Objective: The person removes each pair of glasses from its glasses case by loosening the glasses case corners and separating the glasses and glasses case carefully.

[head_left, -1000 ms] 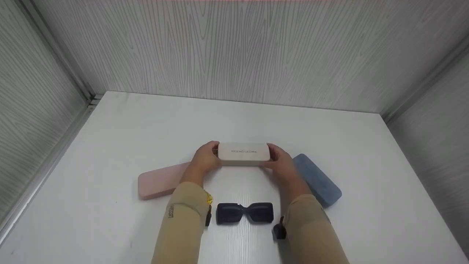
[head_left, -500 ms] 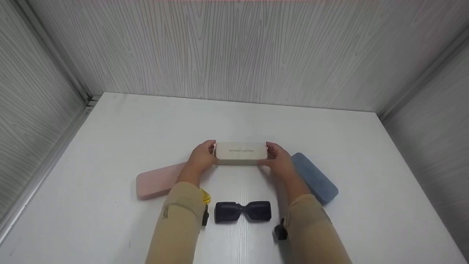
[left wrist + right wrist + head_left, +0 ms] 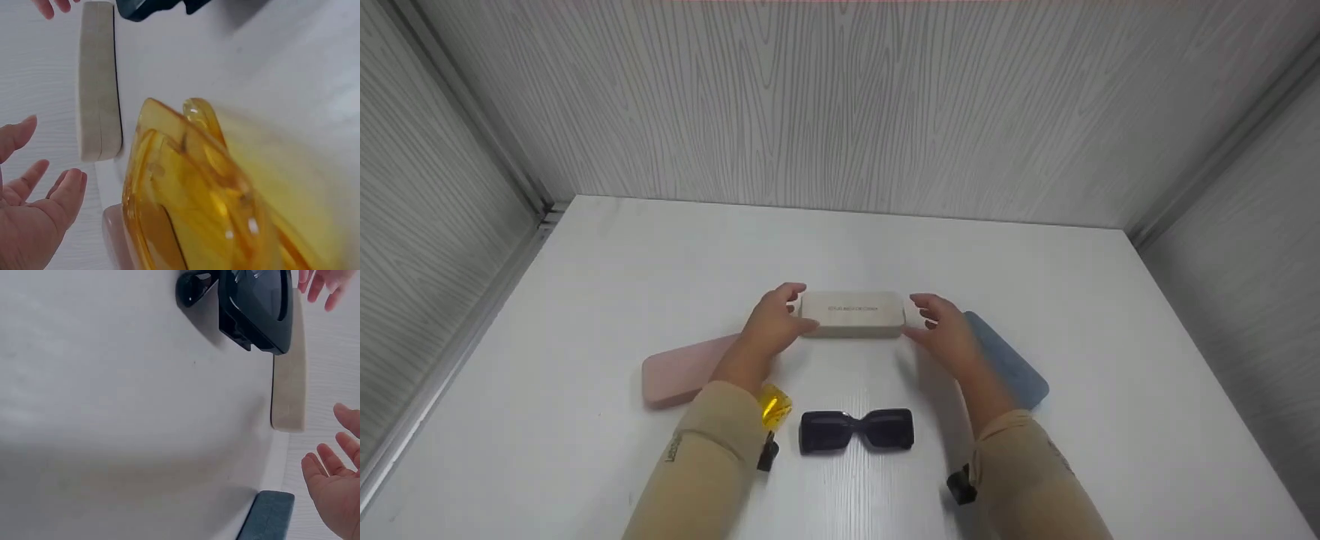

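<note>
Sitting out left, one pink case (image 3: 686, 373), first of three, partly behind the left hand (image 3: 771, 322), whose fingers hang loose and parted. Nearside of that hand, one pair of yellow glasses (image 3: 775, 406)! Between both hands, one cream case (image 3: 853, 315); nearside, one pair of dark sunglasses (image 3: 856, 432). Right hand (image 3: 949, 331), fingers likewise relaxed, and beyond it, one blue case (image 3: 1011, 361).
</note>
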The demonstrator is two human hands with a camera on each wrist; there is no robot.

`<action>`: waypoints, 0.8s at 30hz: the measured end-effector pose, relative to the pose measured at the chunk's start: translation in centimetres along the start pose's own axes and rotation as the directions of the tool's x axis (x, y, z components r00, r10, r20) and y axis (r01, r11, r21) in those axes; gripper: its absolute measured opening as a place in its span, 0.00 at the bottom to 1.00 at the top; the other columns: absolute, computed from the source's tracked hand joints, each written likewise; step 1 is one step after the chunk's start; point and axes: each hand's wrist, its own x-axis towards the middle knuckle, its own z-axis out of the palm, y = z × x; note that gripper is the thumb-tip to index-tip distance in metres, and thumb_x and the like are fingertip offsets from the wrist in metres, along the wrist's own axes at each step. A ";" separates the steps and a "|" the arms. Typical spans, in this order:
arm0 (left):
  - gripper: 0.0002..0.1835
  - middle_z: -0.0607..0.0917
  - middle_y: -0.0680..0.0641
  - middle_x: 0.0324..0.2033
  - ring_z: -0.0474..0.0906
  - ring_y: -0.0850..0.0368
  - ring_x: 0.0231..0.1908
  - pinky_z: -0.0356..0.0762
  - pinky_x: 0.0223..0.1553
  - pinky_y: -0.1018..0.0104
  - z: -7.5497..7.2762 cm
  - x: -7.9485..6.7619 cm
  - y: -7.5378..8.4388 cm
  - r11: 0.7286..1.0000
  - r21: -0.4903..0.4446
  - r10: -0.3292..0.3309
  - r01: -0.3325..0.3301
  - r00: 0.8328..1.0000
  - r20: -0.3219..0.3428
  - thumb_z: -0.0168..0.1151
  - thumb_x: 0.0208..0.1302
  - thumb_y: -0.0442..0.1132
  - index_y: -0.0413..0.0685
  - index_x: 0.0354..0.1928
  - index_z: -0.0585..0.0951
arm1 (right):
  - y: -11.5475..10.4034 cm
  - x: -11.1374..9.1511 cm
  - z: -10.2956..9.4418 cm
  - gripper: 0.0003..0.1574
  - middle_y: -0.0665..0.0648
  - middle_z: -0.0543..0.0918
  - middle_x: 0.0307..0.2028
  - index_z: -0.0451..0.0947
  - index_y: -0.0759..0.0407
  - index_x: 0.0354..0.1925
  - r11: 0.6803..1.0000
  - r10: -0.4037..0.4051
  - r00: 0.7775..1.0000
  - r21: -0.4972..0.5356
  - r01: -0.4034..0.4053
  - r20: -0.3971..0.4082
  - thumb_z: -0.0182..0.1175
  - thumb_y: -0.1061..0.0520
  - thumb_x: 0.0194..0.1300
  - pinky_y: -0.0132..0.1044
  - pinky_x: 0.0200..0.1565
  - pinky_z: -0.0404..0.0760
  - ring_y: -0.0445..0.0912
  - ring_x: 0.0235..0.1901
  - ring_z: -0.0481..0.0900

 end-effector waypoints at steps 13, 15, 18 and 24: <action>0.29 0.66 0.45 0.59 0.64 0.47 0.60 0.67 0.58 0.55 0.8 -3.2 0.4 0.988 0.020 0.152 -0.153 0.987 0.058 0.64 0.56 0.39 0.52 0.61 0.68 | 1.2 -3.6 -1.5 0.33 0.60 0.69 0.60 0.66 0.59 0.60 0.999 0.005 0.999 0.048 -0.007 0.032 0.63 0.60 0.57 0.43 0.62 0.63 0.52 0.62 0.63; 0.29 0.66 0.46 0.59 0.65 0.47 0.60 0.68 0.57 0.56 0.8 -3.5 0.3 0.987 0.023 0.160 -0.162 0.985 0.068 0.64 0.56 0.40 0.53 0.61 0.69 | 1.4 -4.1 -1.7 0.33 0.60 0.69 0.60 0.66 0.59 0.60 0.999 -0.016 0.999 0.041 0.015 0.030 0.63 0.60 0.57 0.43 0.63 0.62 0.51 0.63 0.63; 0.28 0.66 0.46 0.59 0.65 0.47 0.60 0.68 0.57 0.57 0.7 -3.8 0.1 0.984 0.021 0.176 -0.178 0.982 0.074 0.63 0.56 0.39 0.52 0.60 0.70 | 1.8 -4.6 -2.0 0.33 0.57 0.69 0.60 0.67 0.58 0.60 1.000 -0.022 1.000 0.002 0.022 0.019 0.63 0.59 0.57 0.44 0.63 0.60 0.50 0.63 0.63; 0.27 0.67 0.47 0.59 0.63 0.49 0.61 0.67 0.58 0.59 1.0 -3.7 -0.2 0.984 0.022 0.176 -0.178 0.981 0.080 0.63 0.57 0.40 0.52 0.60 0.70 | 2.4 -5.3 -3.1 0.32 0.58 0.69 0.60 0.66 0.57 0.61 0.999 -0.017 1.000 -0.041 0.017 0.003 0.62 0.56 0.58 0.47 0.62 0.62 0.52 0.62 0.63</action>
